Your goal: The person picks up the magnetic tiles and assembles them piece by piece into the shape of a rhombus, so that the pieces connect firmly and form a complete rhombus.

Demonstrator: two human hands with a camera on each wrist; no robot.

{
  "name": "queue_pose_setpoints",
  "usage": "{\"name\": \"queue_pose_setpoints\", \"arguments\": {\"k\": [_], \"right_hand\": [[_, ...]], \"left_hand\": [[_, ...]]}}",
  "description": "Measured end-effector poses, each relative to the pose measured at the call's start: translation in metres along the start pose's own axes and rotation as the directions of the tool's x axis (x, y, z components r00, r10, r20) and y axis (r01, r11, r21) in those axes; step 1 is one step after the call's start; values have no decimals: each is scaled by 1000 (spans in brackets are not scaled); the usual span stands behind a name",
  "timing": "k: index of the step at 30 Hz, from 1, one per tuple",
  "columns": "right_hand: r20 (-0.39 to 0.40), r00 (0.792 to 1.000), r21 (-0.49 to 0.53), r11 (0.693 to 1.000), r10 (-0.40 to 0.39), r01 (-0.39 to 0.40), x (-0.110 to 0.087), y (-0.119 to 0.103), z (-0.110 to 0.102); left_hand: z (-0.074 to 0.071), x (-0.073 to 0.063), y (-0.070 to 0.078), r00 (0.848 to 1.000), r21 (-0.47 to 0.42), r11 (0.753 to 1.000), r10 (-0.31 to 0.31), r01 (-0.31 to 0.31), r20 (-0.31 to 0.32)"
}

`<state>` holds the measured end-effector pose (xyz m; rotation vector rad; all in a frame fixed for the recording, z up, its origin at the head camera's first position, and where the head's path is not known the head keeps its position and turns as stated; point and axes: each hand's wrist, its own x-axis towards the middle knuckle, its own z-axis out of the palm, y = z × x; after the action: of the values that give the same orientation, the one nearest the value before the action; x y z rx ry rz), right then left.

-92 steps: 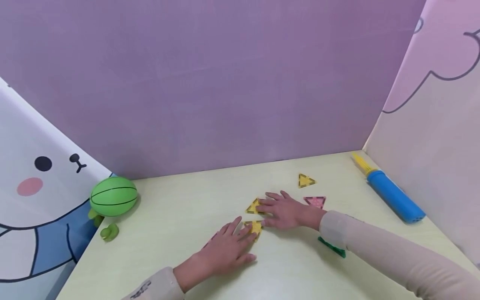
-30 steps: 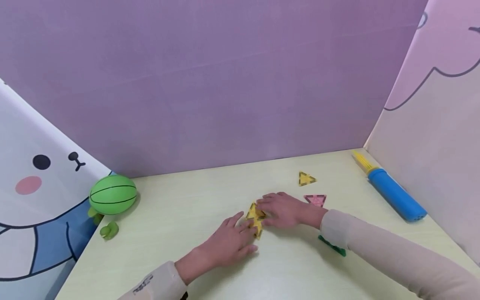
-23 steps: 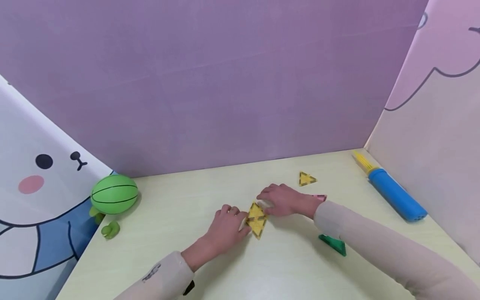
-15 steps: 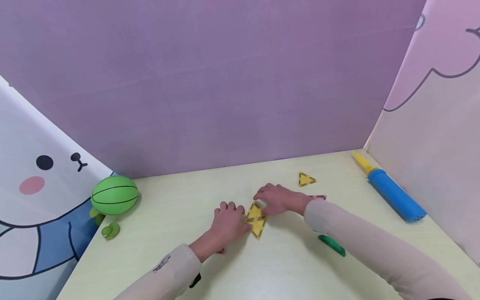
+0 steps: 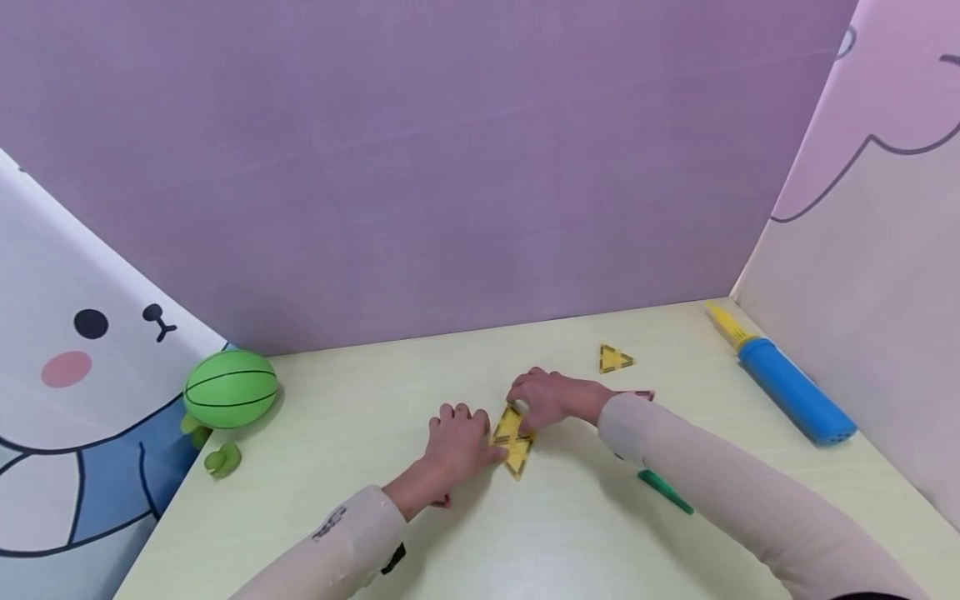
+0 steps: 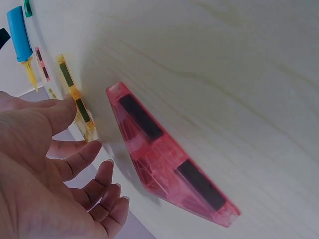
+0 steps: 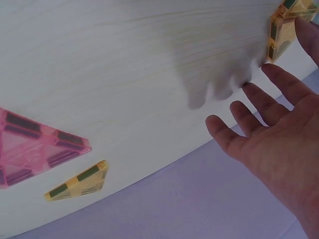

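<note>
Two yellow triangular magnetic tiles, the upper point(image 5: 509, 422) and the lower point(image 5: 517, 458), lie edge to edge as a diamond on the table. From the left, my left hand point(image 5: 457, 442) pinches the pair between thumb and fingers; the left wrist view has the thumb against a yellow tile's edge point(image 6: 75, 92). On the upper right side my right hand point(image 5: 546, 398) pinches the upper tile, thumb on its face point(image 7: 284, 37) in the right wrist view, other fingers spread. Beneath my left wrist lies a pink triangular tile point(image 6: 159, 154), mostly hidden in the head view.
Right of the hands lie another yellow tile point(image 5: 615, 358), a pink tile point(image 5: 637, 395) partly behind my right wrist, and a green tile point(image 5: 666, 492) beside the sleeve. A blue pump point(image 5: 795, 392) lies far right. A green ball point(image 5: 230, 389) and small green toy point(image 5: 222, 459) stand left.
Both hands have gone from lying flat over the yellow tiles to pinching their sides. The two tiles have come together into a diamond. In the last half second the hands barely move.
</note>
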<state>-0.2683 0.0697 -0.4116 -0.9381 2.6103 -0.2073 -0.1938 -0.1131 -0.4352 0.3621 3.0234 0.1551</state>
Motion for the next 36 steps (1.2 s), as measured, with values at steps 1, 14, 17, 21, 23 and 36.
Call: {"name": "queue_pose_setpoints", "arguments": {"k": [1, 14, 17, 21, 23, 36], "right_hand": [[5, 1000, 1, 1000, 4, -4, 0, 0, 0], [22, 1000, 83, 997, 6, -8, 5, -5, 1], [13, 1000, 105, 994, -2, 1, 5, -4, 2], [-3, 1000, 129, 992, -10, 10, 6, -2, 2], [-14, 1000, 147, 989, -6, 8, 6, -1, 3], [-87, 995, 303, 953, 46, -18, 0, -6, 4]], "left_hand": [[0, 0, 0, 1000, -3, 1000, 3, -3, 0], [1, 2, 1, 999, -64, 998, -22, 24, 31], [1, 3, 2, 999, -65, 998, -19, 21, 33], [0, 4, 3, 999, -77, 997, -15, 18, 31], [0, 4, 3, 999, -84, 996, -16, 19, 32], [0, 5, 0, 999, -91, 996, -13, 16, 42]]}}
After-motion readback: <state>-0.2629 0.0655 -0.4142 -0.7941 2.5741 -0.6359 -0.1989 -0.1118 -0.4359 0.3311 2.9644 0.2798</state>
